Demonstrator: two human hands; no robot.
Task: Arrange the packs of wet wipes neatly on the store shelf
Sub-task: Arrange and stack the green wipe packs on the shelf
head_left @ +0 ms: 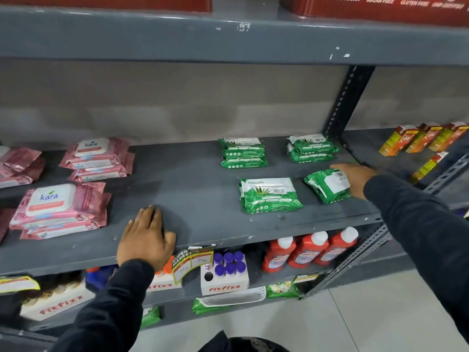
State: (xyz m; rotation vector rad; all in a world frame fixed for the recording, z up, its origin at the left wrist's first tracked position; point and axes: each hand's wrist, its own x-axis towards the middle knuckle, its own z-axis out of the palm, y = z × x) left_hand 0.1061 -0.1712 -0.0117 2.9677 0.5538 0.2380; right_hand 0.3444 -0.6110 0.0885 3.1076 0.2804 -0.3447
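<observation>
Green wet-wipe packs lie on the grey shelf. Two short stacks sit at the back, one left of the other. A front stack lies face up. My right hand rests on a tilted green pack at the front right, fingers over its right end. My left hand lies flat on the shelf's front edge, holding nothing. Pink wipe packs are stacked at the left, one stack at the front and one behind.
More pink packs lie at the far left. A slotted upright post stands behind the green packs. Juice cartons fill the neighbouring bay. Below are red bottles, white boxes and a hanging price tag.
</observation>
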